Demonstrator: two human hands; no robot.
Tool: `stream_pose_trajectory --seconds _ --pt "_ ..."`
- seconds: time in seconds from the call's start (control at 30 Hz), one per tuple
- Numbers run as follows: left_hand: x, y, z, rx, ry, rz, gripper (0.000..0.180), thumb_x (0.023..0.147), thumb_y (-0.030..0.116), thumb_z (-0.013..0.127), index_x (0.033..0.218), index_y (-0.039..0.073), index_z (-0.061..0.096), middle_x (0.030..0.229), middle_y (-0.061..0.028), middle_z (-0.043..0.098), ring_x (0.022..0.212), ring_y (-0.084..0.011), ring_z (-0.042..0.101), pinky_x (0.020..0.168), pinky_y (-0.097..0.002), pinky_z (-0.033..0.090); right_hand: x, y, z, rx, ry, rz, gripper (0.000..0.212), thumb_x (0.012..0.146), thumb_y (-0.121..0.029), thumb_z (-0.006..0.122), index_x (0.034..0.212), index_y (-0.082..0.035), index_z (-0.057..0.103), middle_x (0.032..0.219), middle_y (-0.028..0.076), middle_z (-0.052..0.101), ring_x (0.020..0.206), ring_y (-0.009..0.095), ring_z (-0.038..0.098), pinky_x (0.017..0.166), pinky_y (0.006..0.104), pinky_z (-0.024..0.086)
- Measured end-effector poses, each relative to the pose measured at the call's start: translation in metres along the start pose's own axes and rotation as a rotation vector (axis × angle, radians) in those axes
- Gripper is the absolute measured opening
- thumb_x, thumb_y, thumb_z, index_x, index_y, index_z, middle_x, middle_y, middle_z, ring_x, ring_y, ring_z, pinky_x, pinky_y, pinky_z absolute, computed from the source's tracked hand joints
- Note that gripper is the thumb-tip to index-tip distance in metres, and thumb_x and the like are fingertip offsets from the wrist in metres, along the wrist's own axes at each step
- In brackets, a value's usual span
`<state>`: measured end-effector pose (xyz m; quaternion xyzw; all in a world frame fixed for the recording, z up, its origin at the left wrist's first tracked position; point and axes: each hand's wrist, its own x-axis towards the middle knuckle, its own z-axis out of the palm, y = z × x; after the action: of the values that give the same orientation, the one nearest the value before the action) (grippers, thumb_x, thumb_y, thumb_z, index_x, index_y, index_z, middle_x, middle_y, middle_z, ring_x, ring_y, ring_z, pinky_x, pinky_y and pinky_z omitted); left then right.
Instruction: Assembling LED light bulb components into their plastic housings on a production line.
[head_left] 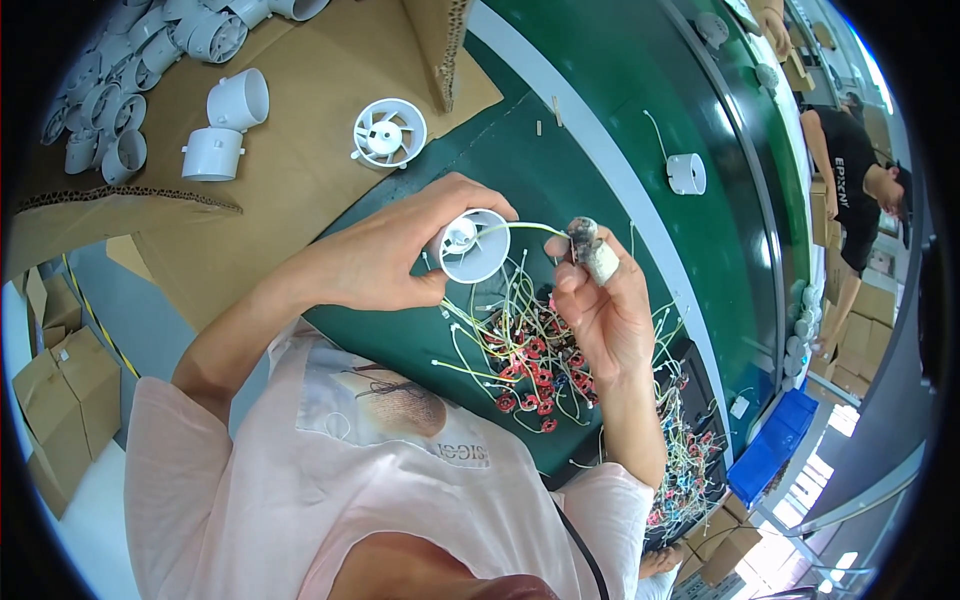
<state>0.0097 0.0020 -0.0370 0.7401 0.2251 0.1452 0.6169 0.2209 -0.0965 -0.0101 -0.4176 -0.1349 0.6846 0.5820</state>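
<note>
One green-topped bench (590,180); brown corrugated-cardboard sheet (300,90) over its L end, prob. to protect parts. Heap of red-and-black ring-shaped coils w/ pale leads (536,350) lies by near edge, presumably for short reach. L. hand (385,260) curled round white plastic cylindrical housing (486,268), held above bench nr cardboard's corner; open mouth exposed, apparently for access. R. hand (608,315), fingertips wrapped, appears to pinch thin pale-yellow wire (520,226) from housing, likely holding it clear of rim; exact contact unclear.

Free room over green tabletop (560,180) ahead, cardboard flap (430,40) left, coil tangle (535,348) nearer
</note>
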Motion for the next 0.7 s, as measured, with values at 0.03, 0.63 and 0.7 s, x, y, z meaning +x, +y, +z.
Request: stream_pose_trajectory --seconds 0.03,0.63,0.7 --pt "0.0 -0.001 0.001 -0.001 -0.003 0.0 0.065 0.059 -0.004 0.056 0.123 0.005 0.045 0.12 -0.0095 0.045 0.117 -0.0226 0.044 0.1 -0.032 0.034 0.003 0.0 -0.001 -0.037 -0.026 0.004 0.034 0.088 -0.017 0.059 0.113 0.005 0.051 0.103 0.021 0.059 0.073 0.013 0.058 0.048 0.0177 0.047" --pt "-0.004 0.015 0.012 0.145 0.137 0.12 0.059 0.065 0.007 0.074 0.119 0.007 0.05 0.115 -0.009 0.051 0.105 -0.0259 0.052 0.088 -0.0339 0.043 -0.005 -0.007 0.037 -1.193 -0.204 -0.291 0.029 0.079 0.009 0.058 0.107 0.003 0.056 0.097 0.008 0.061 0.074 0.014 0.058 0.069 0.0225 0.048" --pt "-0.006 0.018 0.014 0.172 0.194 0.136 0.058 0.066 0.008 0.074 0.119 0.008 0.051 0.114 -0.0093 0.051 0.103 -0.0281 0.053 0.086 -0.0352 0.045 -0.006 -0.004 0.036 -1.248 -0.206 -0.356 0.029 0.078 0.01 0.058 0.107 0.003 0.056 0.097 0.009 0.06 0.075 0.015 0.058 0.068 0.023 0.048"
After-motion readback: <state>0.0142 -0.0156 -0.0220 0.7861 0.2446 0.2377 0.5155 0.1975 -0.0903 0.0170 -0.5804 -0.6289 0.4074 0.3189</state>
